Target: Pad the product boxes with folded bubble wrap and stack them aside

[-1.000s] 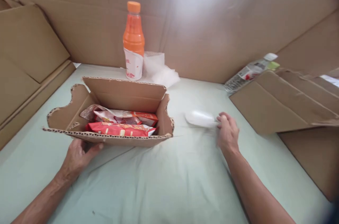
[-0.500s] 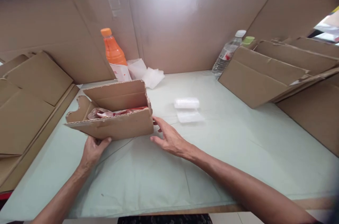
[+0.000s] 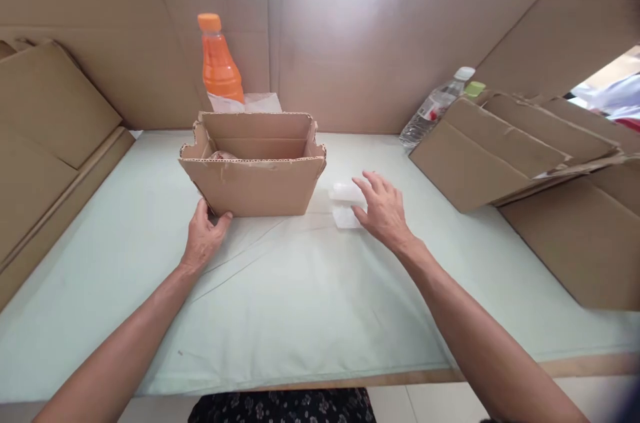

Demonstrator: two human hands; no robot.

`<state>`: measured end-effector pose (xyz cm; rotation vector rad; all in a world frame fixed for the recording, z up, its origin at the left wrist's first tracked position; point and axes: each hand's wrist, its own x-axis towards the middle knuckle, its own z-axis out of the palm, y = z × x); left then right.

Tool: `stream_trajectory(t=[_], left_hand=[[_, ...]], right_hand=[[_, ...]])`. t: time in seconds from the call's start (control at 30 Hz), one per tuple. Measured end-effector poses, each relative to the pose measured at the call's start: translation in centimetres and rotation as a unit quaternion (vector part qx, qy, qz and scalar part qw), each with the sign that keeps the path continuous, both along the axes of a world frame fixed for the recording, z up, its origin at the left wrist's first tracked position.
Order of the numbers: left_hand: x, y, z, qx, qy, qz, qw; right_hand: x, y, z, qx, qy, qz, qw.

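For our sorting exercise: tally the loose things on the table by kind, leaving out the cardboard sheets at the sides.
Open cardboard box: 1
Bottles: 2, orange and clear
Small white packets: 2, upper and lower
Total: 5

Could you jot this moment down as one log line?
left hand: touching cardboard box corner | right hand: over white packets | orange bottle: behind box

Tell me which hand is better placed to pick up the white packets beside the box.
Right. The right hand hovers open over the white packets, probably touching them. The left hand rests at the box's lower left corner, with the box between it and the packets.
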<state>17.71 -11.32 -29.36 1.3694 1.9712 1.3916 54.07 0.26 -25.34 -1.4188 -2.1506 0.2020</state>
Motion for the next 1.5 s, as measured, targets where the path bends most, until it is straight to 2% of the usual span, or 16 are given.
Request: stream_trajectory(t=[0.17, 0.23, 0.33, 0.5, 0.6, 0.7, 0.8, 0.87, 0.97, 1.1, 1.17, 1.23, 1.3, 1.37, 1.43, 1.5], left_hand=[[-0.4, 0.2, -0.5, 0.063, -0.041, 0.019, 0.997], [-0.4, -0.3, -0.1, 0.102, -0.008, 0.052, 0.993], [1.0, -2.4, 1.7, 0.169, 0.083, 0.071, 0.98], [6.7, -7.2, 5.2, 0.152, 0.076, -0.079, 0.982], [9.5, -8.0, 5.5, 0.063, -0.022, -0.154, 0.986], [10.3, -7.5, 5.0, -0.004, -0.101, -0.202, 0.974], [10.2, -7.3, 5.2, -0.038, -0.155, -0.277, 0.947], [10.3, -7.5, 5.6, -0.104, -0.219, -0.359, 0.901], [10.3, -8.0, 6.0, -0.221, -0.307, -0.392, 0.839], [9.2, -8.5, 5.6, -0.26, -0.318, -0.283, 0.867], [8.6, -8.7, 5.3, -0.262, -0.283, -0.259, 0.886], [8.4, -9.1, 5.0, -0.261, -0.249, -0.255, 0.897], [8.6, -9.6, 4.9, -0.257, -0.233, -0.258, 0.902], [8.9, -10.2, 4.9, -0.25, -0.224, -0.256, 0.907], [9.0, -10.9, 4.9, -0.249, -0.207, -0.254, 0.911], [8.8, -11.8, 4.9, -0.271, -0.19, -0.263, 0.907]], right_hand=[[0.4, 0.6, 1.2, -0.055, 0.079, -0.028, 0.995], [0.5, -1.4, 2.5, -0.079, 0.142, -0.014, 0.987], [0.9, -5.4, 4.7, -0.161, 0.278, 0.031, 0.947], [0.8, -9.8, 6.7, -0.25, 0.362, 0.075, 0.895], [-0.1, -11.2, 7.1, -0.321, 0.394, 0.093, 0.856], [-1.0, -12.7, 7.5, -0.386, 0.419, 0.108, 0.815], [-1.4, -13.7, 7.4, -0.424, 0.42, 0.122, 0.793], [-1.1, -13.5, 6.5, -0.434, 0.425, 0.117, 0.785], [0.5, -12.4, 4.1, -0.405, 0.426, 0.045, 0.808], [2.8, -12.9, 2.6, -0.231, 0.365, -0.077, 0.898], [2.5, -14.6, 3.2, -0.163, 0.304, -0.027, 0.938], [0.9, -16.5, 3.8, -0.14, 0.234, 0.098, 0.957], [-1.5, -17.5, 3.7, -0.143, 0.148, 0.241, 0.948], [-3.6, -17.0, 2.5, -0.149, 0.058, 0.329, 0.931], [-4.3, -14.8, 0.5, -0.141, -0.01, 0.324, 0.935], [-3.3, -11.7, -1.3, -0.107, -0.053, 0.253, 0.96]])
